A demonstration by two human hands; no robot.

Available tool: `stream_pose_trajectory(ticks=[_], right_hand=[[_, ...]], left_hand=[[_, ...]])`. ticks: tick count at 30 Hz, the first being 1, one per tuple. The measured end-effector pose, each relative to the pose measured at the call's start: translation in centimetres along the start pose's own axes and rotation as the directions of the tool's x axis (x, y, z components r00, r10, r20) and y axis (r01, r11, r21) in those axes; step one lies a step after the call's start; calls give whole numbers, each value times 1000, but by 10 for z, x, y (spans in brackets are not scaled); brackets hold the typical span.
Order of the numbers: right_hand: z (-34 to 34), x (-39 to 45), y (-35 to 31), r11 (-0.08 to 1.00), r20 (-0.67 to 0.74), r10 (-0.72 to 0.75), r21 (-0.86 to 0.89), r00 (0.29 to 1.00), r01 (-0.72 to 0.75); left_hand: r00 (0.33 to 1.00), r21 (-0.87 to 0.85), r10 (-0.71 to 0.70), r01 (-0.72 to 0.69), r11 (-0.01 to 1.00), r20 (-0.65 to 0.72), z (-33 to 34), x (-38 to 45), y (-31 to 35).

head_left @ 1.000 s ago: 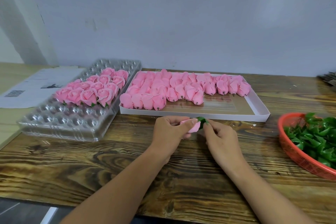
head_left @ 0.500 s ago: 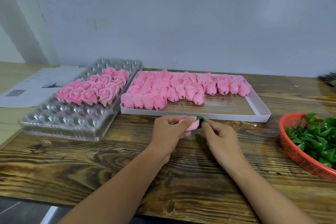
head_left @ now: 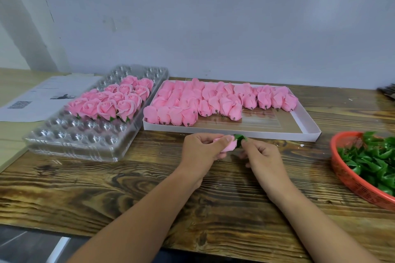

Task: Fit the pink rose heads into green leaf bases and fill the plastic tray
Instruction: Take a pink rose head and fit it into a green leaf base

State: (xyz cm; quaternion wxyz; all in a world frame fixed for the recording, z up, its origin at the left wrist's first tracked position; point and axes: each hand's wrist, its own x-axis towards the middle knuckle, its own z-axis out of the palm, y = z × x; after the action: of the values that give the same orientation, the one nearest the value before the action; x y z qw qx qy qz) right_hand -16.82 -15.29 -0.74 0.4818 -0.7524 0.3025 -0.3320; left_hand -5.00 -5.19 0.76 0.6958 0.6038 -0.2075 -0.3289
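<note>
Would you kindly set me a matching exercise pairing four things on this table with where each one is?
Things:
1. Loose pink rose heads
2. Pile of green leaf bases
3. Finished pink roses with leaves
4. Printed white paper sheet

Places:
A. In the clear plastic cell tray
B. In the red plastic basket
C. Flat on the table's far left
D. In the shallow white cardboard box

Pairs: 1-D, 2-B, 3-A, 4-C

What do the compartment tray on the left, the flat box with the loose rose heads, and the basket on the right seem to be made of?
The compartment tray looks like thin clear plastic, glossy: the table shows through and its cups glint. The flat box seems to be white cardboard with a matte finish and folded walls, though the floor looks brown. The basket appears to be red moulded plastic, its wall perforated like a mesh.
</note>
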Motion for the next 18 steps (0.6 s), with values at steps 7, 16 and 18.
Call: stream_pose_trajectory(ticks=[7, 16, 18], right_hand=[[-1, -5, -6, 995, 53, -95, -26, 994, 96], [-4, -3, -8, 995, 44, 2, 97, 999, -7], [-7, -3, -9, 980, 45, 47, 192, 998, -54]], left_hand=[[999, 14, -25, 26, 1000, -40, 0, 0, 1], [999, -51, -35, 36, 998, 17, -3, -2, 4], [997, -84, -52, 57, 995, 65, -4, -2, 5]])
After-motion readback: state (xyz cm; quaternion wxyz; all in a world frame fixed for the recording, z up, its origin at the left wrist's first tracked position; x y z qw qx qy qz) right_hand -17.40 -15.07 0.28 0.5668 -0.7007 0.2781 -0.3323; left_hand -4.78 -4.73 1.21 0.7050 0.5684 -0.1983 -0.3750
